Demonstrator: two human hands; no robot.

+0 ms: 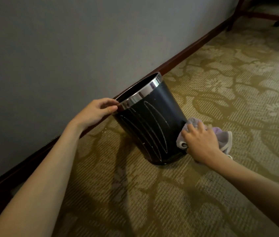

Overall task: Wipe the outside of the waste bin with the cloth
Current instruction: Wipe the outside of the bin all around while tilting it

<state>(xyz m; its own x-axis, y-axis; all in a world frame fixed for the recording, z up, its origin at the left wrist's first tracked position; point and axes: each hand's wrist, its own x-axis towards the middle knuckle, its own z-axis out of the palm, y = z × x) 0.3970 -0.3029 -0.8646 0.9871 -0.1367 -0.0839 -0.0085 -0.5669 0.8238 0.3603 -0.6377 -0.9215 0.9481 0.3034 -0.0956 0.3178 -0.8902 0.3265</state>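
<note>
A black waste bin (154,127) with a shiny metal rim and pale oval line patterns stands on the carpet close to the wall. My left hand (96,112) grips the rim at its near left side, fingers over the edge and thumb outside. My right hand (202,142) presses a crumpled lilac cloth (221,135) against the lower right side of the bin, near its base. Part of the cloth bunches out beyond my knuckles onto the carpet.
A grey wall (49,48) with a dark wooden skirting board (195,47) runs diagonally behind the bin. Patterned green-gold carpet (238,86) spreads to the right. Dark wooden furniture legs (236,16) stand at the top right corner.
</note>
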